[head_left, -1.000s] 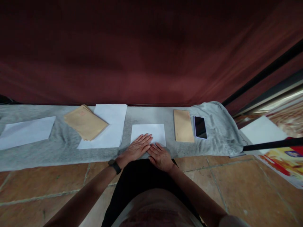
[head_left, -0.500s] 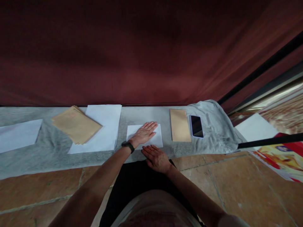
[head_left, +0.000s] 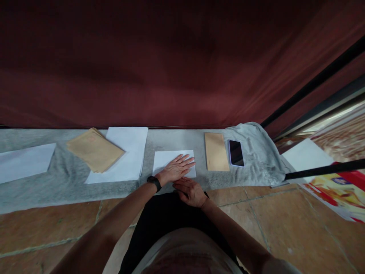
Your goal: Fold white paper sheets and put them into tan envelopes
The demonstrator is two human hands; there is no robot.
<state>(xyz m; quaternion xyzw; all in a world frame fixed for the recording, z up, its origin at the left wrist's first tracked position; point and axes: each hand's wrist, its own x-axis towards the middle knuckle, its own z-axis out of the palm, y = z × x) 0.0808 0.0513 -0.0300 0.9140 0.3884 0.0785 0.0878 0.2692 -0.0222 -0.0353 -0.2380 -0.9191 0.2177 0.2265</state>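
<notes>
A folded-looking white sheet of paper [head_left: 162, 158] lies on the grey cloth in front of me. My left hand [head_left: 177, 168], a dark watch on its wrist, rests flat on this paper with fingers spread towards the right. Close against it, at the near edge of the paper, is my right hand [head_left: 191, 191]. Its fingers are bent and held together, the tips partly behind my left hand; whether they grip anything is hidden. To the right lies a single brown envelope [head_left: 217, 152].
A phone [head_left: 236, 153] lies right of the envelope. On the left, several brown envelopes [head_left: 95, 150] overlap a stack of white paper [head_left: 129, 152]; another white sheet [head_left: 27, 161] is farther left. A dark red curtain [head_left: 171, 76] hangs behind the grey cloth [head_left: 71, 194].
My left hand has slid right and nearer to me over the paper, and now meets my right hand. The right hand's fingers, stretched out before, have curled in.
</notes>
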